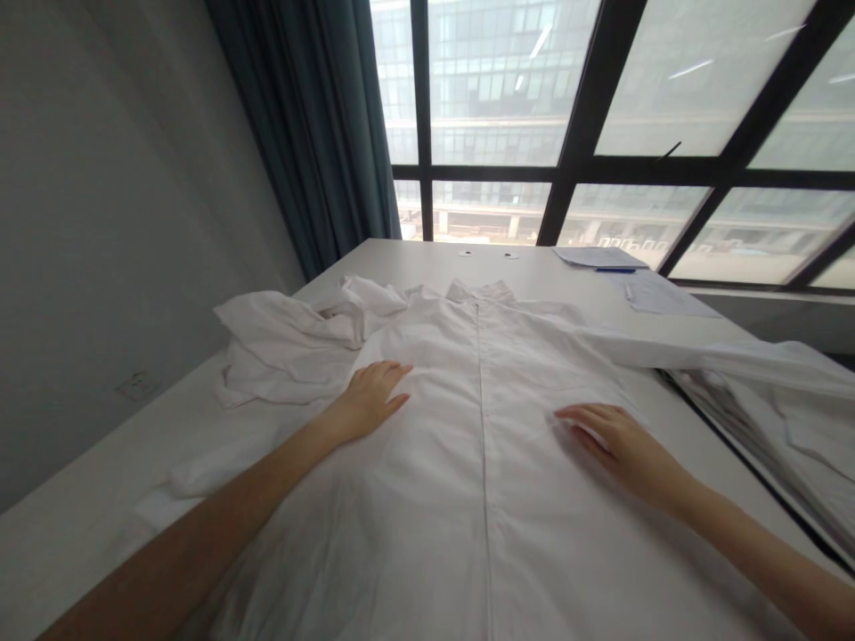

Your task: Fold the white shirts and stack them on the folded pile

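Note:
A white long garment (441, 427), like a lab coat or shirt, lies front side up on the white table (414, 258). Its collar points to the far edge, and a straight front placket runs down the middle. My left hand (370, 398) rests on the left part of its front, palm down with the fingers stretched out. On the right part, my right hand (605, 434) lies with its fingers slightly bent, thumb apart, holding nothing that I can see. One sleeve stretches out to the right. The lower end runs out of view.
Another bundle of white cloth (287, 343) lies crumpled at the left. Papers (668, 294) and a blue pen (615, 270) are at the far right. More pale fabric (768, 418) lies beyond a dark edge on the right. A blue curtain (321, 116) and windows stand behind the table.

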Motion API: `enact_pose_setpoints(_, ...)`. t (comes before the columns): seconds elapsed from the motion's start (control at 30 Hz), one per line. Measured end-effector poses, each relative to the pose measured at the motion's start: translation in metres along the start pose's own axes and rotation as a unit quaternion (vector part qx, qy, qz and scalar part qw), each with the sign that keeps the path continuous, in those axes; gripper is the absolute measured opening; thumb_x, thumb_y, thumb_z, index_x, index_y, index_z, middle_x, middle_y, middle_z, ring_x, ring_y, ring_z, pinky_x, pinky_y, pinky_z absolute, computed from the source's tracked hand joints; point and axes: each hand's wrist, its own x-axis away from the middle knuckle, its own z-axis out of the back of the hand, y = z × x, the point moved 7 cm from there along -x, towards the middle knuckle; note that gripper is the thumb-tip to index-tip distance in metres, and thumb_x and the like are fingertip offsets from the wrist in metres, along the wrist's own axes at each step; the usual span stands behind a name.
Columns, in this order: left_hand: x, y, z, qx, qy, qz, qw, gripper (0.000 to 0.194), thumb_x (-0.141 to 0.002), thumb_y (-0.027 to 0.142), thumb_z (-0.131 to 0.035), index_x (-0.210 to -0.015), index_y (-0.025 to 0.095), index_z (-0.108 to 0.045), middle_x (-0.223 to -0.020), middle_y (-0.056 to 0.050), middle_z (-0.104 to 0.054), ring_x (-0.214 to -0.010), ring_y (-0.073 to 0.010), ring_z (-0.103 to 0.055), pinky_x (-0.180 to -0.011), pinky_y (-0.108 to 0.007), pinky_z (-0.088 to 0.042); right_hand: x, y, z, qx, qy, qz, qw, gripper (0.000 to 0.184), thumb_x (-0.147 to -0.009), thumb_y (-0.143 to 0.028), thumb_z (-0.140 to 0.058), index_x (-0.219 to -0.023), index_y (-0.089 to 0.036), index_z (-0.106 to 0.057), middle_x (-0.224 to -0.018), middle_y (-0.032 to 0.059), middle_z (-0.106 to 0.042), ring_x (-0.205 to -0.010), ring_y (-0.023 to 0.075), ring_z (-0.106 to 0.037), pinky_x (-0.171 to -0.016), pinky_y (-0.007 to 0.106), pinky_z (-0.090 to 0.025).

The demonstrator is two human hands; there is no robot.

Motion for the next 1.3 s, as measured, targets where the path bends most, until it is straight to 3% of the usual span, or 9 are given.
enact_pose_setpoints(0.1, -0.036, 0.018, -0.001, 0.003, -0.013, -0.005, 1.000, 0.046, -0.095, 0.035, -0.044, -0.137, 0.018, -0.048, -0.144, -0.014, -0.047, -0.134, -0.0261, -0.041, -0.110, -0.044, -0.031, -0.044, 0.006, -0.003, -0.019, 0.024, 0.034, 0.999, 0.032, -0.096, -0.027, -0.040, -0.115, -0.023, -0.064, -0.120, 0.0095, -0.066, -0.112, 0.0240, -0.061, -0.097, 0.042, -0.047)
enact_pose_setpoints(0.2, -0.070, 0.038, -0.010, -0.004, -0.017, -0.015, 1.000, 0.048, -0.095, 0.036, -0.045, -0.139, 0.016, -0.046, -0.148, -0.015, -0.041, -0.139, -0.0266, -0.034, -0.112, -0.045, -0.027, -0.088, 0.008, -0.019, -0.021, 0.025, 0.050, 0.998, 0.034, -0.094, -0.024, -0.041, -0.118, -0.019, -0.063, -0.128, 0.0109, -0.062, -0.120, 0.0228, -0.056, -0.103, 0.040, -0.043)
enact_pose_setpoints(0.33, -0.092, 0.053, -0.027, -0.022, -0.003, -0.022, 1.000, 0.051, -0.097, 0.041, -0.040, -0.142, 0.016, -0.043, -0.152, -0.015, -0.036, -0.142, -0.0291, -0.029, -0.114, -0.049, -0.023, -0.118, 0.009, -0.044, -0.005, 0.010, 0.027, 1.000, 0.041, -0.096, -0.030, -0.038, -0.131, -0.017, -0.057, -0.141, 0.0119, -0.053, -0.133, 0.0251, -0.044, -0.109, 0.044, -0.036)
enact_pose_setpoints(0.47, -0.092, 0.052, -0.035, -0.031, -0.015, -0.028, 0.999, 0.055, -0.098, 0.045, -0.034, -0.147, 0.018, -0.037, -0.156, -0.013, -0.029, -0.144, -0.0290, -0.025, -0.114, -0.051, -0.021, -0.119, 0.015, -0.059, 0.016, -0.011, -0.016, 1.000, 0.051, -0.099, -0.043, -0.030, -0.142, -0.021, -0.047, -0.151, 0.0093, -0.042, -0.140, 0.0301, -0.032, -0.110, 0.053, -0.030)
enact_pose_setpoints(0.6, -0.090, 0.043, -0.036, -0.036, -0.043, -0.018, 0.998, 0.060, -0.097, 0.055, -0.030, -0.149, 0.024, -0.033, -0.159, -0.008, -0.023, -0.146, -0.0281, -0.019, -0.116, -0.053, -0.016, -0.116, 0.036, -0.064, 0.069, -0.061, -0.095, 0.991, 0.057, -0.098, -0.055, -0.024, -0.149, -0.032, -0.034, -0.158, 0.0002, -0.028, -0.144, 0.0271, -0.023, -0.113, 0.052, -0.025)
enact_pose_setpoints(0.73, -0.089, 0.013, -0.035, -0.039, -0.057, 0.042, 0.997, 0.068, -0.095, 0.063, -0.026, -0.152, 0.025, -0.026, -0.160, -0.008, -0.020, -0.147, -0.0281, -0.017, -0.116, -0.054, -0.015, -0.112, 0.072, -0.055, 0.095, -0.058, -0.162, 0.980, 0.062, -0.097, -0.058, -0.021, -0.150, -0.030, -0.032, -0.158, 0.0014, -0.026, -0.144, 0.0288, -0.025, -0.114, 0.054, -0.023)
enact_pose_setpoints(0.9, -0.083, -0.025, -0.034, -0.058, -0.051, 0.108, 0.991, 0.068, -0.096, 0.060, -0.024, -0.152, 0.020, -0.025, -0.159, -0.011, -0.022, -0.146, -0.0292, -0.020, -0.116, -0.050, -0.017, -0.099, 0.117, -0.041, 0.125, -0.049, -0.241, 0.961, 0.062, -0.098, -0.051, -0.020, -0.150, -0.020, -0.033, -0.157, 0.0082, -0.029, -0.143, 0.0287, -0.026, -0.113, 0.052, -0.023)
enact_pose_setpoints(1.13, -0.080, -0.024, -0.034, -0.059, -0.057, 0.109, 0.991, 0.068, -0.097, 0.058, -0.024, -0.153, 0.019, -0.024, -0.159, -0.012, -0.021, -0.146, -0.0289, -0.019, -0.116, -0.048, -0.017, -0.094, 0.121, -0.042, 0.146, -0.059, -0.252, 0.955, 0.062, -0.098, -0.050, -0.017, -0.151, -0.020, -0.030, -0.158, 0.0075, -0.027, -0.143, 0.0271, -0.026, -0.114, 0.049, -0.023)
enact_pose_setpoints(1.3, -0.078, -0.021, -0.030, -0.051, -0.084, 0.110, 0.989, 0.067, -0.097, 0.056, -0.026, -0.152, 0.018, -0.023, -0.159, -0.014, -0.019, -0.147, -0.0291, -0.017, -0.116, -0.049, -0.015, -0.093, 0.118, -0.044, 0.156, -0.074, -0.241, 0.955, 0.062, -0.098, -0.049, -0.021, -0.149, -0.016, -0.033, -0.156, 0.0126, -0.031, -0.142, 0.0302, -0.029, -0.112, 0.051, -0.026)
